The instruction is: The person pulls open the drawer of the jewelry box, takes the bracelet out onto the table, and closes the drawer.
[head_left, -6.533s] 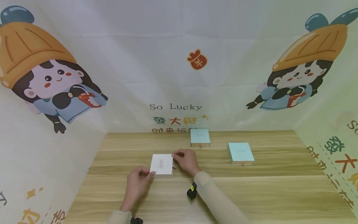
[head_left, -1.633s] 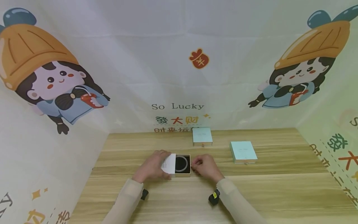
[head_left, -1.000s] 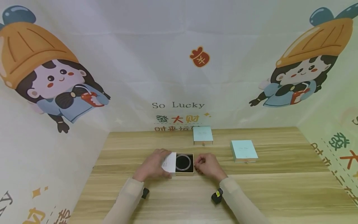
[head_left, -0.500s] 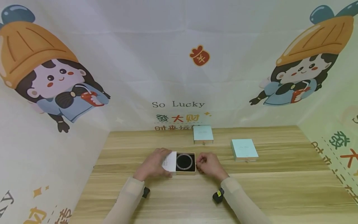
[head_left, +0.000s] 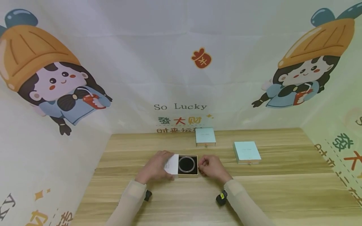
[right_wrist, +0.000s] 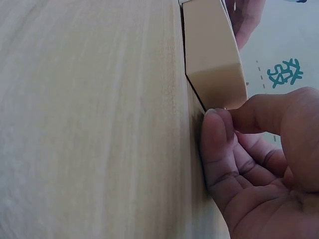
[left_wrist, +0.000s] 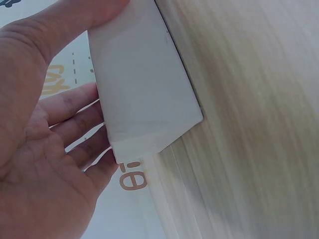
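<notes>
A white box sleeve (head_left: 171,164) lies on the table, and my left hand (head_left: 156,165) grips it from the left, thumb on the near side and fingers on the far side. Out of its right end sticks the box's drawer (head_left: 188,176), lined in black. A pale, see-through bangle (head_left: 194,164) lies flat in it. My right hand (head_left: 212,167) is at the drawer's right end, thumb and forefinger pinched together on its small pull tab, which the fingertips mostly hide. In the right wrist view the drawer's tan side (right_wrist: 209,45) reaches up to these fingertips.
Two light blue boxes stand behind: one (head_left: 205,136) against the back wall, another (head_left: 247,151) farther right. Printed cloth (head_left: 135,62) hangs around the wood-patterned table (head_left: 181,204) at the back and sides.
The white box was closed at first; its drawer has slid out to the right with my right hand, baring the bangle. My left hand has shifted over the sleeve. Lately almost no movement.
</notes>
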`<state>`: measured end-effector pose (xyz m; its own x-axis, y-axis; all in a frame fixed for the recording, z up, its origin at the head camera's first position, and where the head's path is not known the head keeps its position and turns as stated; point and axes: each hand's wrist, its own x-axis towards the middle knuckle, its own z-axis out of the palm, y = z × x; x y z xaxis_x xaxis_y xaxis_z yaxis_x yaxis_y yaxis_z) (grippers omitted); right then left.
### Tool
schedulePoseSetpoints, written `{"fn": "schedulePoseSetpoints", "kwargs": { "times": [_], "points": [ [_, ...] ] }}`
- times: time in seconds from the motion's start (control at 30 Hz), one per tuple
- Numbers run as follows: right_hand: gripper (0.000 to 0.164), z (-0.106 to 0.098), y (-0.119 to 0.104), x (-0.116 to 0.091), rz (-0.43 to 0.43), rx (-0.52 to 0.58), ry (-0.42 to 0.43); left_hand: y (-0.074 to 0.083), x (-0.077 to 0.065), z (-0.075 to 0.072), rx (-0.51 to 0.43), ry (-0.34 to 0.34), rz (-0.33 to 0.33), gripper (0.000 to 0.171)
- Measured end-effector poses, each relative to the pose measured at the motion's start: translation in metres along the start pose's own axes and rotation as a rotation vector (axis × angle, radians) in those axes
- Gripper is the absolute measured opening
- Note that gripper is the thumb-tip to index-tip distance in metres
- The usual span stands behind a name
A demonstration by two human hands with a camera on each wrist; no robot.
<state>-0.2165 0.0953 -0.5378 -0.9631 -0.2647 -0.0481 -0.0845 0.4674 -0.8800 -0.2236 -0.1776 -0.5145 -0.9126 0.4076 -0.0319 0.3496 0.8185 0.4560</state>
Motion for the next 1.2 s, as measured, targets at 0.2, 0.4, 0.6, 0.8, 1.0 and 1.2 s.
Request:
{"fn": "schedulePoseSetpoints", "kwargs": {
  "times": [0.2,0.4,0.6,0.8,1.0,1.2],
  "points": [
    [0.009,-0.004,0.0,-0.002,0.014,0.02,-0.044,0.0,-0.001,0.002,-0.01,-0.001,-0.002,0.098],
    [0.028,-0.01,-0.004,-0.004,-0.057,-0.044,-0.047,-0.001,-0.001,0.002,-0.008,0.004,-0.012,0.098],
    [0.054,-0.012,-0.01,-0.004,-0.115,-0.169,-0.038,-0.002,-0.001,0.002,-0.007,0.005,-0.011,0.099],
    [0.066,-0.015,-0.023,-0.002,-0.235,-0.375,-0.094,-0.001,-0.001,0.001,-0.005,0.006,-0.012,0.099],
    [0.061,-0.015,-0.044,0.003,-0.362,-0.497,-0.193,0.001,-0.001,-0.001,-0.016,0.008,0.0,0.098],
    [0.051,-0.004,-0.064,0.011,-0.338,-0.647,-0.274,0.002,0.0,-0.002,-0.004,-0.001,0.003,0.095]
  ]
}}
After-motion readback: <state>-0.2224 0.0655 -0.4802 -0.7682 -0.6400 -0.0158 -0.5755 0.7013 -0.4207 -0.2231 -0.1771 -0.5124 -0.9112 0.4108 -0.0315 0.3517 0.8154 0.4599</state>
